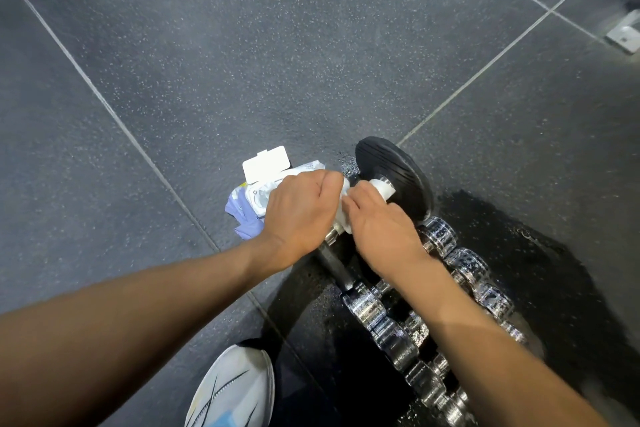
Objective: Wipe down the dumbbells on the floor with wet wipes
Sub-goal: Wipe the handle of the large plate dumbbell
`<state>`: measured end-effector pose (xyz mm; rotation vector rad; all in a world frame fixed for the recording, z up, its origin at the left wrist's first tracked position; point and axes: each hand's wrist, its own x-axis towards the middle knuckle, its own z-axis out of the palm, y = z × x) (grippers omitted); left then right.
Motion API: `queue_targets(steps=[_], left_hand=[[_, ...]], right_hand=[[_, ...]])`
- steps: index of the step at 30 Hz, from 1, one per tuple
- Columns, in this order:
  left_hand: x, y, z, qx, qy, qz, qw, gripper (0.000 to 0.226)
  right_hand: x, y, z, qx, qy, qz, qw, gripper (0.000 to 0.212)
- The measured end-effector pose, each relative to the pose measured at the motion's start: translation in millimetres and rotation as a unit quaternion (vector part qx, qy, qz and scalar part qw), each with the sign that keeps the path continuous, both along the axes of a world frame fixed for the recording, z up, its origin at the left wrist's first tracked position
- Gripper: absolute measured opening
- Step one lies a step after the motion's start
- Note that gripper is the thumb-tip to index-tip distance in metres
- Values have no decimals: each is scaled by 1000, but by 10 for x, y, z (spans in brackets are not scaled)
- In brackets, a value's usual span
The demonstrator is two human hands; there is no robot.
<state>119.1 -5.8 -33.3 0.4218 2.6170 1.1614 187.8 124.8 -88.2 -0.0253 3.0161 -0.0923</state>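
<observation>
A dumbbell with a black round plate (398, 173) lies on the dark floor, its metal handle running toward me. A white wet wipe (382, 188) is wrapped round that handle next to the plate. My left hand (299, 210) and my right hand (381, 225) both curl round the wipe on the handle, side by side. Behind my left hand lies the wet wipes pack (266, 172), its white lid flipped up. Several chrome dumbbells (391, 326) lie in a row under my right forearm.
A white shoe (232, 392) stands at the bottom centre. The floor under the chrome dumbbells looks wet and dark (519, 253). A grey metal foot (625, 33) sits at the far right edge. Grey speckled floor tiles (242, 45) stretch ahead.
</observation>
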Motion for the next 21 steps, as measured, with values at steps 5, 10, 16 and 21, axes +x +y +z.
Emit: queue_targets(steps=[5,10,16,21], left_hand=[[-1,1,18,-4,5,-14,1000,41],[1,7,55,3,-15,-11,1000,43],[32,2,53,-16,-12,-13,1000,39],[31,5,47,-15,-14,-3,1000,42]], right_hand=[[400,-94,-72,-89,63,-109,988,38],[475,-366,120,-400,4,-366,840,12],[132,-137,99,-746,21,-562,355,32],[-174,0,159,-841,-14,-458,289,63]])
